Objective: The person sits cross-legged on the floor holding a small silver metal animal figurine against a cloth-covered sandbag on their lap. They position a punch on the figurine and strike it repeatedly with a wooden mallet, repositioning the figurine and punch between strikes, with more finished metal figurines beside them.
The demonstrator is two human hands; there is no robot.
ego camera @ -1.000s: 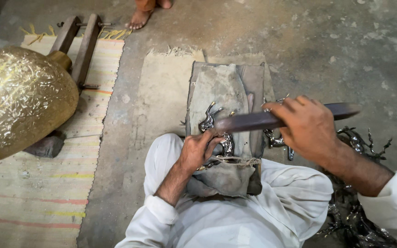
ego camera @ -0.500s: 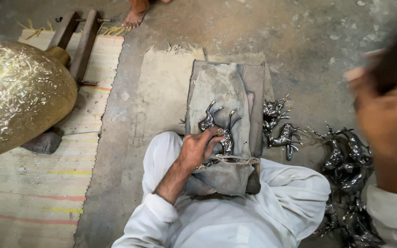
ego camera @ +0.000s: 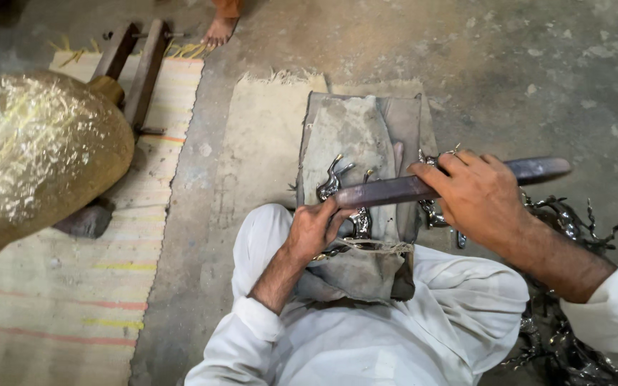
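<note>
File point(ego camera: 395, 189) lies crosswise over the metal figurine point(ego camera: 348, 207): your right hand point(ego camera: 484, 200) clenches its near end, your left hand point(ego camera: 316, 227) pins the figurine beneath its tip.

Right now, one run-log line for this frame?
left hand: steadies metal figurine | right hand: grips long file across it | base: grey cloth pad

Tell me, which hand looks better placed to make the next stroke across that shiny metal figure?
The right hand: it grips the long dark file laid across the metal figure. The left hand pins the figure against the grey cloth pad, so it probably keeps steadying.
</note>
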